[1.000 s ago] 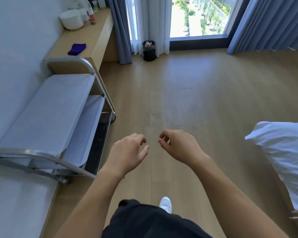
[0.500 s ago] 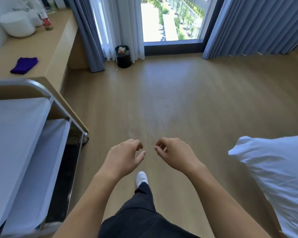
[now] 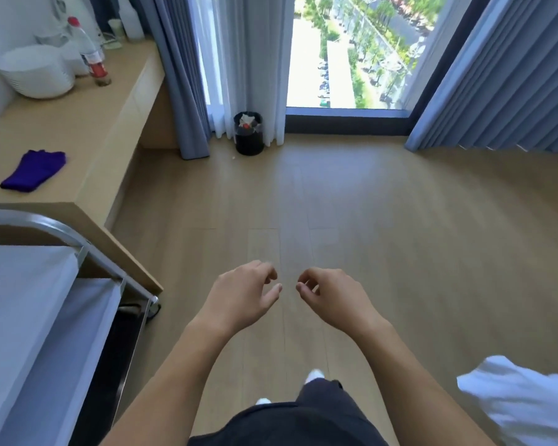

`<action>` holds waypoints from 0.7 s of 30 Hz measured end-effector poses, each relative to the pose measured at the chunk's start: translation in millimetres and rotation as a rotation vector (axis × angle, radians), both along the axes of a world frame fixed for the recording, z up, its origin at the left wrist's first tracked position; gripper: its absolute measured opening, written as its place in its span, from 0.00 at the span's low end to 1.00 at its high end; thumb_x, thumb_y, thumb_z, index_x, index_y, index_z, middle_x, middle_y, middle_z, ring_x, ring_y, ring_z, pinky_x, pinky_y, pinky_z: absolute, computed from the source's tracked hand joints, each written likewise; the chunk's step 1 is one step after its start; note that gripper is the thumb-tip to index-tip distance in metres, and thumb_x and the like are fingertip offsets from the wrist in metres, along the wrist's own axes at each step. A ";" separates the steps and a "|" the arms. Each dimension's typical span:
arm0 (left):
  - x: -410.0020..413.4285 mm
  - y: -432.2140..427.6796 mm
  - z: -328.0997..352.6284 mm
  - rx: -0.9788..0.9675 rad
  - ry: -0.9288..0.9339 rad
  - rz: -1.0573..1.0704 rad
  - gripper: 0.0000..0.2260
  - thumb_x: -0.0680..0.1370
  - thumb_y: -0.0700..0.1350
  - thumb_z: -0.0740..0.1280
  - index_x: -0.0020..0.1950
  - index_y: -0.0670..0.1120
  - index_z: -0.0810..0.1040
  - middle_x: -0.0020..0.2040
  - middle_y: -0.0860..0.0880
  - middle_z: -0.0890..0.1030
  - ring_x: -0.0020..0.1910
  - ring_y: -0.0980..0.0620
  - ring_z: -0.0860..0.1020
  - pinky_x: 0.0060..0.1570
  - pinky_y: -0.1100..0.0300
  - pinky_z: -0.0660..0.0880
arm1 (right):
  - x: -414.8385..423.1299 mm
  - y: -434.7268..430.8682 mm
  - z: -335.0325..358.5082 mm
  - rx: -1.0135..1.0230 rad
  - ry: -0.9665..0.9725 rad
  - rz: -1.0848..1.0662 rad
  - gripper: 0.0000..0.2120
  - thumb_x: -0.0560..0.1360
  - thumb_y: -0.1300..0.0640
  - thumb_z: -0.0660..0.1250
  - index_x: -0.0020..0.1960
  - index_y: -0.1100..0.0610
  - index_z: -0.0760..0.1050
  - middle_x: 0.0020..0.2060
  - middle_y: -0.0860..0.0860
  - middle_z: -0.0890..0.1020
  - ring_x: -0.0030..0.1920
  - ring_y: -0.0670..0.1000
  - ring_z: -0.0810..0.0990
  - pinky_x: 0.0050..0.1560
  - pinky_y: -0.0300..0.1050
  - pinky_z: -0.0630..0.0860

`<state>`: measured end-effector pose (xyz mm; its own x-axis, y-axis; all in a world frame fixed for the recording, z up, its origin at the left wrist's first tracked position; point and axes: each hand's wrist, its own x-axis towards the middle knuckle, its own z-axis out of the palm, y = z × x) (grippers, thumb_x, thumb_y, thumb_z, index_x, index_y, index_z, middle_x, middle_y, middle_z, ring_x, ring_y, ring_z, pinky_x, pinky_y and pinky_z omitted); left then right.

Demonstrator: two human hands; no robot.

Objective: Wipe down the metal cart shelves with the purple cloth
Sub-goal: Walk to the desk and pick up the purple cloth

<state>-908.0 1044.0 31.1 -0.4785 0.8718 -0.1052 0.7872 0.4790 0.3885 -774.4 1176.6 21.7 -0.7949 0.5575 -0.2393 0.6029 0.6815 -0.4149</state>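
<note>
**Closer to the cloth, hands empty**

The person has stepped forward. The purple cloth (image 3: 33,170) on the counter (image 3: 87,130) looks nearer now, and the metal cart (image 3: 62,226) has slid lower. The left hand (image 3: 239,299) and right hand (image 3: 332,300) stay side by side, not touching. Each grip is loose and holds nothing. The cloth lies far left of and ahead of the left hand.

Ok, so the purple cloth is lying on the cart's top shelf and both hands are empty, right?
No. The head view shows the purple cloth on the wooden counter, not the cart's top shelf. The left hand and right hand are both empty.
</note>
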 end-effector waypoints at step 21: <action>-269.3 78.9 -14.2 -0.039 -0.059 0.821 0.10 0.78 0.58 0.62 0.55 0.55 0.75 0.50 0.60 0.77 0.44 0.59 0.76 0.42 0.59 0.76 | -414.0 151.2 -3.1 0.015 -0.020 0.744 0.09 0.76 0.44 0.60 0.49 0.46 0.76 0.43 0.41 0.82 0.44 0.47 0.79 0.43 0.45 0.78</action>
<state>-1177.3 1122.9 16.9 -0.9548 0.2417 -0.1729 0.1591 0.9071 0.3896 -1188.4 1327.8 18.6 -0.9593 -0.1234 -0.2538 -0.0134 0.9182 -0.3959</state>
